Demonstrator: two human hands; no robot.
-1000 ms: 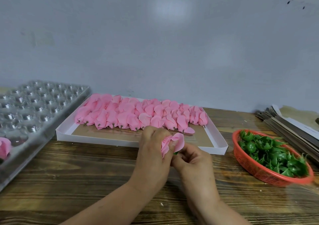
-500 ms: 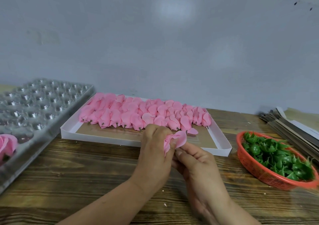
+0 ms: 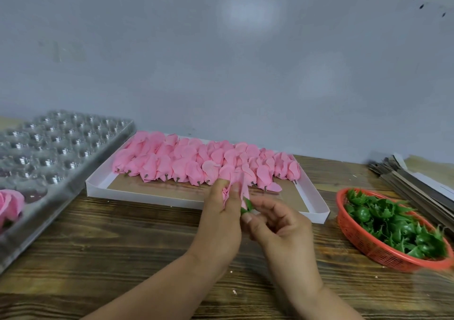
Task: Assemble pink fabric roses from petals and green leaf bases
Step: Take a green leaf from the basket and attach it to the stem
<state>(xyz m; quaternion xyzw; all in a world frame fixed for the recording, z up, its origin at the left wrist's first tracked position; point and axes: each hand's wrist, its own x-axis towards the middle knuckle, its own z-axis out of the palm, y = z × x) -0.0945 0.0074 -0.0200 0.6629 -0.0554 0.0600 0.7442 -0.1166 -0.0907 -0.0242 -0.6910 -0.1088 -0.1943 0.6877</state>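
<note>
Over the table (image 3: 103, 253), our left hand (image 3: 221, 219) grips the rose (image 3: 235, 187); our right hand (image 3: 280, 228) seems to pinch its green base (image 3: 247, 205), in front of the tray (image 3: 172, 198).

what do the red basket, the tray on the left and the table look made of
Red basket: looks like moulded plastic, with a fine mesh wall. Tray on the left: clear glossy plastic, probably thin formed sheet, with glinting round cups. Table: dark wood grain, whether solid or laminate is unclear.
</note>
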